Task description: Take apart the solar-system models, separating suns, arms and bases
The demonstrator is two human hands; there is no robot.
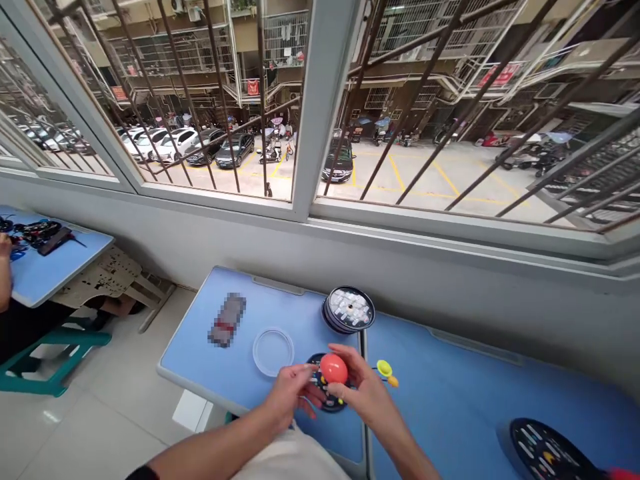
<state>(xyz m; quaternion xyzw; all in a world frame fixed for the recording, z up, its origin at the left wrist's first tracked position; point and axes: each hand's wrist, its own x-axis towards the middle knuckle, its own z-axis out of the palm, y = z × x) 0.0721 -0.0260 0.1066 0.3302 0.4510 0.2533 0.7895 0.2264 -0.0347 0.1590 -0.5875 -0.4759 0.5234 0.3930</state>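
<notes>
A glossy red ball-like piece (333, 369) sits between the thumb and fingers of my right hand (367, 387), which curve round its right side. Just left of it, my left hand (293, 393) has its thumb and forefinger pinched together. Whatever is in that pinch is too small to make out. Under both hands lies a round black disc (336, 404) with small coloured markings, partly covered by them. Beside my right hand, a yellow cup-shaped piece (384, 367) and an orange tip (393, 382) stick out on thin dark stems.
A clear round lid or dish (273, 352) and a blurred-out dark object (227, 320) lie left on the blue table (200, 363). Stacked patterned discs (349, 309) stand at the back. Another black disc (547, 450) is at right. A co-worker's arm (5, 273) shows far left.
</notes>
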